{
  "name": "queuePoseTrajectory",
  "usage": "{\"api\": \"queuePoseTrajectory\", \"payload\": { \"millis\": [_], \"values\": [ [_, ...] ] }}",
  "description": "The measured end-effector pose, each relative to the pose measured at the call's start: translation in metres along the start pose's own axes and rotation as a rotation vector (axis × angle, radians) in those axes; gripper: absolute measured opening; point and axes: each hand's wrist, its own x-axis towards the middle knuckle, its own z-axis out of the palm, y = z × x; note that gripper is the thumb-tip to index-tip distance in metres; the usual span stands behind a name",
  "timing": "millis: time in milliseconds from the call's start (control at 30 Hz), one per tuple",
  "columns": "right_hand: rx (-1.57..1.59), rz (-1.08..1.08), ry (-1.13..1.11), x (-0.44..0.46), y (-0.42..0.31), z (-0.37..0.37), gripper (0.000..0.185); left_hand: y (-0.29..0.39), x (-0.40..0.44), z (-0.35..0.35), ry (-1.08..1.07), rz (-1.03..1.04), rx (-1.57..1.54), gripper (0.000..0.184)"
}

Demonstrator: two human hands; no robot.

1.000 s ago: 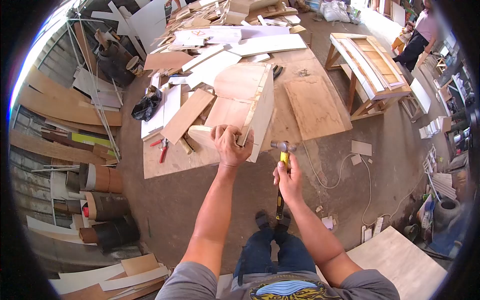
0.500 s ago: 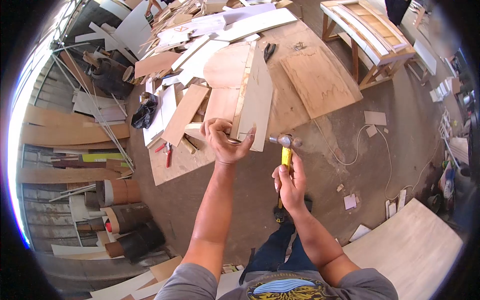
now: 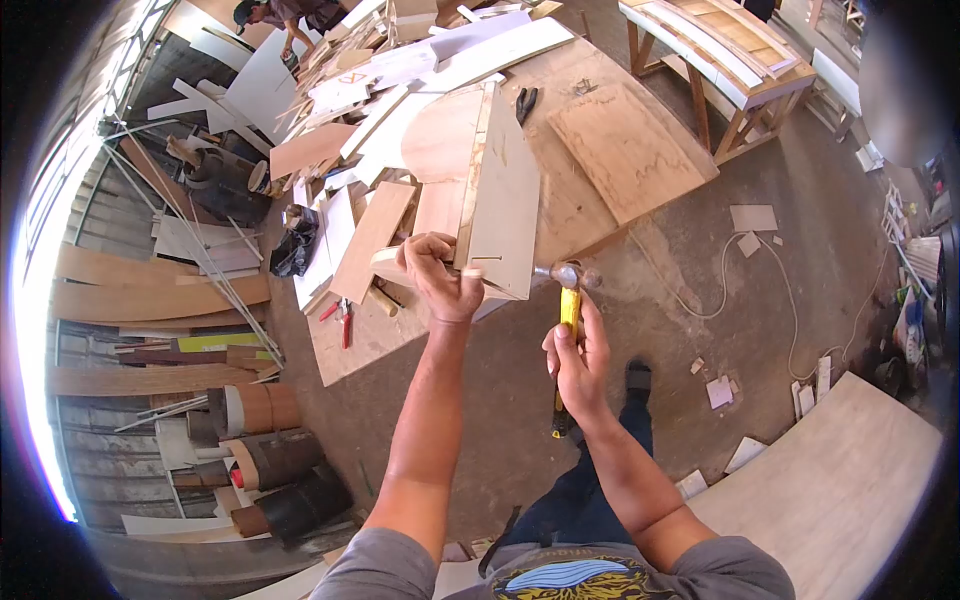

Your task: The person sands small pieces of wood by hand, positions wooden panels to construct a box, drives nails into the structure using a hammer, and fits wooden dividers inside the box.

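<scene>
A wooden box-like piece (image 3: 506, 200) with a pale side panel rests on the plywood-topped table (image 3: 375, 345). A small nail (image 3: 487, 258) shows against that panel near its lower end. My left hand (image 3: 440, 277) is closed on the near end of the piece, fingers wrapped over its edge and thumb beside the panel. In my right hand (image 3: 579, 350) is a hammer (image 3: 570, 302) with a yellow and black handle, gripped below the head. The hammer head is just right of the panel's lower corner.
Red-handled pliers (image 3: 347, 325), a black bag (image 3: 293, 241) and wood offcuts (image 3: 372, 240) lie on the table. Another wooden frame table (image 3: 740, 60) stands at the upper right. A cable (image 3: 712, 310) crosses the floor. A person (image 3: 285, 20) bends at the upper left.
The view has shifted and turned. The piece has turned so its side panel faces me more. My left thumb has moved off the nail, and one foot has stepped to the right.
</scene>
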Motion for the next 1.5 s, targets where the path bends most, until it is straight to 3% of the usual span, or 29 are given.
{"api": "queuePoseTrajectory", "payload": {
  "millis": [233, 433, 833, 1133, 1500],
  "values": [
    [-0.003, 0.037, 0.004, -0.002, -0.002, -0.002, 0.048, 0.004, 0.001, 0.013, 0.118, -0.098, -0.016, 0.057],
    [-0.006, 0.027, -0.032, 0.000, -0.002, 0.009, 0.050, 0.018, 0.010, 0.015, 0.142, -0.049, 0.039, 0.048],
    [-0.040, -0.066, -0.030, 0.013, 0.004, 0.016, 0.052, 0.011, 0.008, 0.015, 0.114, -0.003, 0.046, 0.045],
    [-0.012, -0.052, -0.005, 0.015, 0.005, 0.011, 0.053, 0.007, 0.002, 0.014, 0.136, -0.136, 0.015, 0.046],
    [-0.093, -0.082, -0.050, 0.014, 0.005, 0.009, 0.051, 0.007, 0.003, 0.013, 0.124, -0.110, 0.010, 0.047]
  ]
}}
